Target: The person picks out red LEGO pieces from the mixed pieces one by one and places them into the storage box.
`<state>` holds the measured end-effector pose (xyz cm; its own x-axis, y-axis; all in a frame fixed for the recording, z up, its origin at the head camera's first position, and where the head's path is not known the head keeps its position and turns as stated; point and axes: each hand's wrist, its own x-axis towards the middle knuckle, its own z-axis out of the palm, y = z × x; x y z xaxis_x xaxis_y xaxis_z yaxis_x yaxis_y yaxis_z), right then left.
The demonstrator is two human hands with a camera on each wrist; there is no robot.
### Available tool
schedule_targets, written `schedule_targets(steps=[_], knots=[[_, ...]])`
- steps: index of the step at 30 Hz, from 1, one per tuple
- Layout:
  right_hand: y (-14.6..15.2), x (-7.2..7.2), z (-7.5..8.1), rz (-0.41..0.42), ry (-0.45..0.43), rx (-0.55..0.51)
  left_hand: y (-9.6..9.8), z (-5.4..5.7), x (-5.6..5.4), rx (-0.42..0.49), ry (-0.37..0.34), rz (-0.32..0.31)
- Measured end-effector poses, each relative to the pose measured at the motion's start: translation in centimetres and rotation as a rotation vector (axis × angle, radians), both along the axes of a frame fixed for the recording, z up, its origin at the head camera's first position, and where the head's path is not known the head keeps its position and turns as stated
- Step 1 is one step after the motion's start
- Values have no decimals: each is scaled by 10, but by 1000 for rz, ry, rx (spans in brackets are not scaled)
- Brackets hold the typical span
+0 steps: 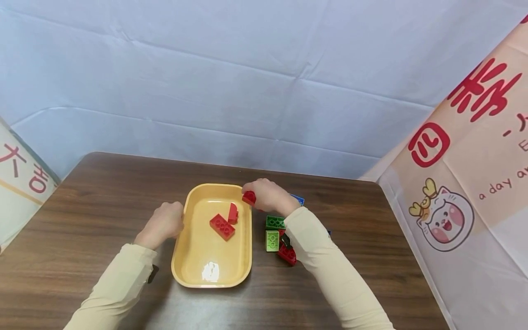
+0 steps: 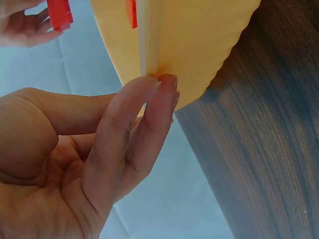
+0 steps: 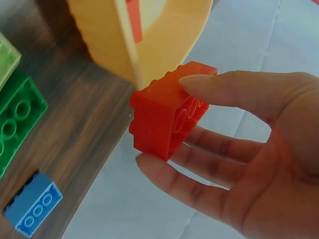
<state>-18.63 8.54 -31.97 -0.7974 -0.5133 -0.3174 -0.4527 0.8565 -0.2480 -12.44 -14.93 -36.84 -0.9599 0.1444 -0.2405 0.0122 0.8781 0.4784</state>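
A yellow tray (image 1: pixel 177 270) lies on the table, with a red rectangular brick (image 1: pixel 222 227) and a red curved-top brick (image 1: pixel 233 213) inside. At its left side, my left hand (image 1: pixel 164 221) holds the rim; the left wrist view shows bent fingertips (image 2: pixel 167 79) against the tray's edge. My right hand (image 1: pixel 268 196) is by the far right corner, pinching a red toy brick (image 3: pixel 164 109) between thumb and fingers. In the right wrist view, the held brick's hollow underside faces the palm.
Right of the tray lie a dark green brick (image 1: pixel 275 222), a light green brick (image 1: pixel 272 241), a red brick (image 1: pixel 287 255) and a blue brick (image 3: pixel 34 206). My right forearm partly covers this group. A pale cloth (image 1: pixel 206 91) hangs behind the wooden table (image 1: pixel 123 183).
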Motion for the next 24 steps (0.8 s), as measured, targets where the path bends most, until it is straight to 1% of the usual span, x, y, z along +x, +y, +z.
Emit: schedule_targets(steps=[3, 6, 11, 16, 21, 24], knots=[[-7, 3, 0, 21, 7, -1, 0, 0, 1, 12, 2, -2], [-14, 4, 0, 32, -6, -16, 0, 0, 2, 20, 8, -8], [-26, 5, -3, 58, -19, -4, 0, 0, 2, 18, 14, -12], [-36, 8, -10, 65, -42, 10, -1, -1, 2, 18, 23, -8], [-43, 9, -17, 50, -72, 25, -1, -1, 2, 30, 26, -14], [-47, 10, -20, 71, -70, 40, -1, -1, 2, 27, 24, -13]])
